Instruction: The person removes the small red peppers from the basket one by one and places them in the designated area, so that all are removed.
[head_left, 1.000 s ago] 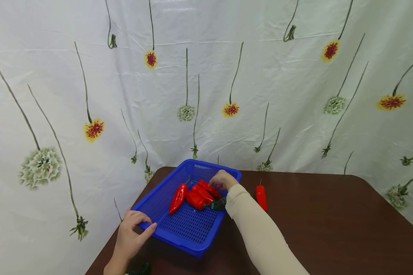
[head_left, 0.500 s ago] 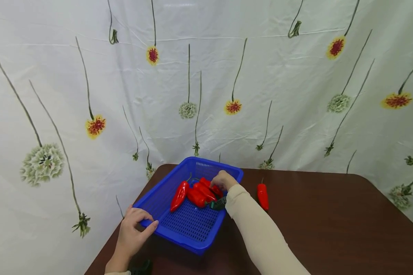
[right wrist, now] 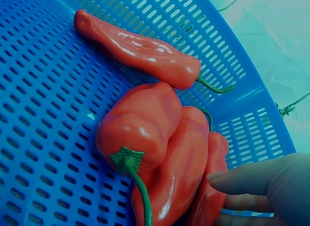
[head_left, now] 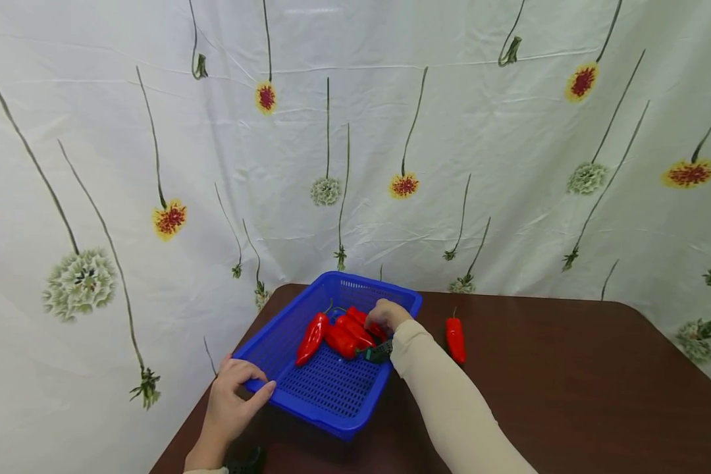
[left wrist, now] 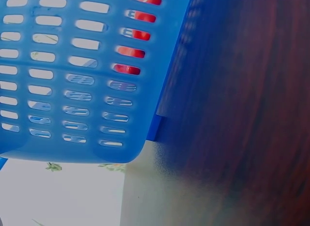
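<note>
My left hand [head_left: 231, 398] grips the near left corner of a blue plastic basket [head_left: 308, 411], thumb over the rim. Several glossy red peppers lie inside, a long one [head_left: 311, 339] apart on the left. My right hand [head_left: 389, 315] reaches into the far right part. There its thumb and fingers hold the outermost red pepper [right wrist: 211, 192], thumb on top in the right wrist view. Beside that pepper lie a longer one [right wrist: 181, 163] and a blunt one [right wrist: 138, 124] with a green stem. From the left wrist, only the basket's slotted wall [left wrist: 92, 151] shows, not the hand.
Outside the basket, one more red pepper [head_left: 455, 341] lies on the dark brown table [head_left: 569, 368], right of the basket and beyond my right sleeve [head_left: 450, 401]. A white curtain with printed flowers [head_left: 355, 151] hangs behind the table's far edge.
The whole head view has shifted slightly. Both hands stay at the same places on and in the basket; the peppers lie as before.
</note>
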### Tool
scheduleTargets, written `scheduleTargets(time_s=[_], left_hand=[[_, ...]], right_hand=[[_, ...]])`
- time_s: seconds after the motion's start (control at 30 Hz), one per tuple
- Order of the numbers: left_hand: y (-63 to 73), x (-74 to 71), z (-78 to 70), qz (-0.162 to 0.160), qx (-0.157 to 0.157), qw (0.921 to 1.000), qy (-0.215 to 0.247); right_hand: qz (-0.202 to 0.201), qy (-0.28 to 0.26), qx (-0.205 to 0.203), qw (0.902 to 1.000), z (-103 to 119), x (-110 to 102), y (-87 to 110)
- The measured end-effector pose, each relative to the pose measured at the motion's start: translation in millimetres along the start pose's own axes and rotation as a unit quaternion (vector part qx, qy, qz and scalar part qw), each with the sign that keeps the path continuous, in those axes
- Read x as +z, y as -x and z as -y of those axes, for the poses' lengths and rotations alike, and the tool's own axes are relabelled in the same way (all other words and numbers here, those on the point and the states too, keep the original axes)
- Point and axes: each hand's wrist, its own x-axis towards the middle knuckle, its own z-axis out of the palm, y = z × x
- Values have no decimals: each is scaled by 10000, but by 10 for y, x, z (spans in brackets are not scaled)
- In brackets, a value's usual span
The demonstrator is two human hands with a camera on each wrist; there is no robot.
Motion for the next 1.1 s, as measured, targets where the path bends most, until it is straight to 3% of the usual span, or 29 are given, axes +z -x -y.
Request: scheduleTargets(time_s=[0.17, 0.6, 0.8, 1.1], left_hand=[[6, 2, 1, 7, -15, 10000, -17], [11, -7, -5, -31, 13, 10000, -24], [6, -8, -11, -26, 7, 10000, -21], [4, -17, -33, -43, -54, 10000, -29]], right_hand=[[68, 159, -14, 9998, -17, 0, 5], [209, -201, 149, 9995, 6, 7, 77], [273, -229, 288, 9989, 19, -9, 17], [250, -139, 48, 9996, 22, 24, 88]])
